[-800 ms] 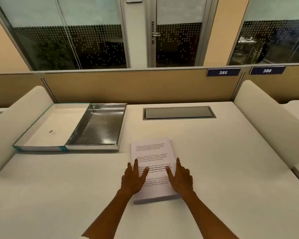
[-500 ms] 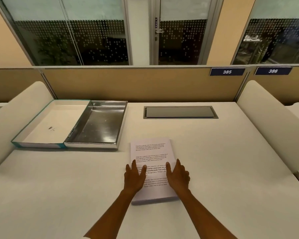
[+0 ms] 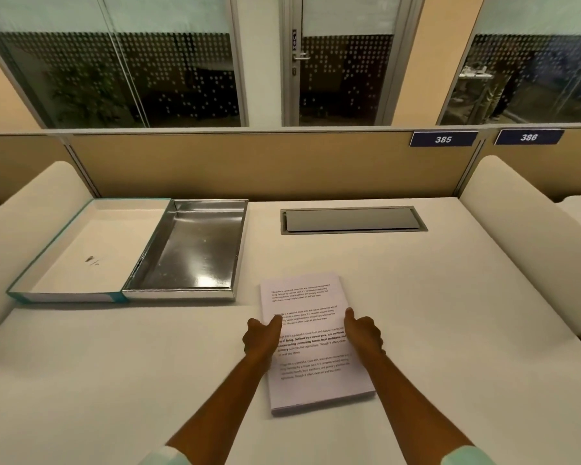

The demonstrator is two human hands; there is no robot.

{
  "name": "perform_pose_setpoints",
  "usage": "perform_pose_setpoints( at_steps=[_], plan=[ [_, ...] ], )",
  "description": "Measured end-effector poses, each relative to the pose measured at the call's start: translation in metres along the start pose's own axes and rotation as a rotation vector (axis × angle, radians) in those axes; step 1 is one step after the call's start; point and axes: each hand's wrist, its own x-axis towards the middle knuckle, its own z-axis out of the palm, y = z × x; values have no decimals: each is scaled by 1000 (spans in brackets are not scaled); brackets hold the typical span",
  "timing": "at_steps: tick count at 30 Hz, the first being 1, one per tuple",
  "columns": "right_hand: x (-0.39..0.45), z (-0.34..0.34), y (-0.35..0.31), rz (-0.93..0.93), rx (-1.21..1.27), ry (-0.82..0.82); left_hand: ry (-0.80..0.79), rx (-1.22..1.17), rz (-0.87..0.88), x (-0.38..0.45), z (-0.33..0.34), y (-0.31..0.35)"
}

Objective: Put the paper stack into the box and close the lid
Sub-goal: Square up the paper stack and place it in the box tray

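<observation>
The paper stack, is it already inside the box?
No, the paper stack lies on the desk between the left hand and right hand, while the open box sits empty.

Left hand (image 3: 261, 337), right hand (image 3: 363, 333) grip paper stack (image 3: 311, 344) sides; box (image 3: 188, 250) open.

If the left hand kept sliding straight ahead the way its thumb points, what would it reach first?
Probably the near wall of the open silver box. The left hand, gripping the paper stack at its left edge, points forward and slightly right, so it may instead pass the box's right corner; depth is unclear.
</observation>
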Motion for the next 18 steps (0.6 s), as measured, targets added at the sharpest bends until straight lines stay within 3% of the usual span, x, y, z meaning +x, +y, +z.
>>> perform_pose_setpoints(
  at_steps=[18],
  plan=[
    [0, 11, -21, 59, 17, 66, -373, -165, -179, 38, -15, 23]
  ],
)
